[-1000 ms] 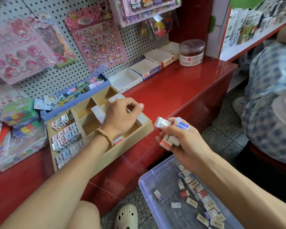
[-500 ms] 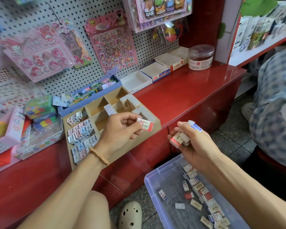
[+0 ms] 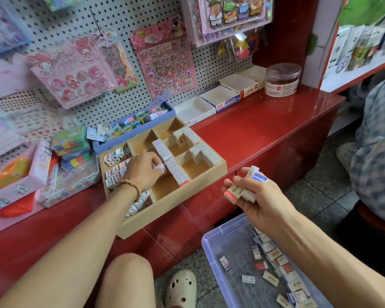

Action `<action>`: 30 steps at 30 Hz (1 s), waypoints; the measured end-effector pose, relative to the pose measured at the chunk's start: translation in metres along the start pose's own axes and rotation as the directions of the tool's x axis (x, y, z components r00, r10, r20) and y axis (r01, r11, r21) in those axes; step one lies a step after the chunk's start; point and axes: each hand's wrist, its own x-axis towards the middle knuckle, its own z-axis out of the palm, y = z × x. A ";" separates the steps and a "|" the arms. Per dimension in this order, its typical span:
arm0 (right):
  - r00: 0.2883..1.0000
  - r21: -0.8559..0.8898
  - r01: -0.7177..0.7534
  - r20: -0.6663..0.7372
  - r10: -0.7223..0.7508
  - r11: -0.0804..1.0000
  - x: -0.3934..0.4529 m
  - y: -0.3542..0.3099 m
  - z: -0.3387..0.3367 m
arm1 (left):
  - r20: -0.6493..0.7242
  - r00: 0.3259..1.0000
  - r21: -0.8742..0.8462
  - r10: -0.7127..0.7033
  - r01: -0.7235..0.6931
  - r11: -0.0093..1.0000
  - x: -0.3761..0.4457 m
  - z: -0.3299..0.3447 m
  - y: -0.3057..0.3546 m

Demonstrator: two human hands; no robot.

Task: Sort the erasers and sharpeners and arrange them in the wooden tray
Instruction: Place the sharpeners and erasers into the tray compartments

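Wooden tray (image 3: 209,177) sits on the red tabletop (image 3: 265,130), its compartments partly filled with rows of erasers. One left hand (image 3: 142,172) pinches a single eraser (image 3: 159,167) over a middle compartment; one right hand (image 3: 256,194) grips three erasers (image 3: 240,190) above a clear plastic bin (image 3: 229,252) holding more, too many to count.

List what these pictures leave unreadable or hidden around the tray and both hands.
- Head view: the left hand covers the eraser it pinches and the wooden tray compartment beneath.
- The forearm hides part of the tray's front-left rows.
- The right hand wraps its erasers; their count is unclear.
- The plastic bin is cut off by the bottom edge.
- Labels are too small to read.
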 end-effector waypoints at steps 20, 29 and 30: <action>0.999 -0.128 0.046 0.007 -0.046 0.991 0.007 0.009 0.000 | 0.066 0.980 -0.494 0.188 -0.131 0.860 -0.061 0.003 0.067; 1.000 -0.159 -0.014 -0.003 0.014 0.987 0.005 0.003 -0.004 | 0.140 0.966 -0.630 0.217 -0.082 0.772 -0.091 0.010 0.087; 0.999 -0.163 -0.046 -0.026 0.042 0.986 0.005 0.003 -0.005 | 0.129 0.973 -0.628 0.193 -0.070 0.775 -0.088 0.006 0.081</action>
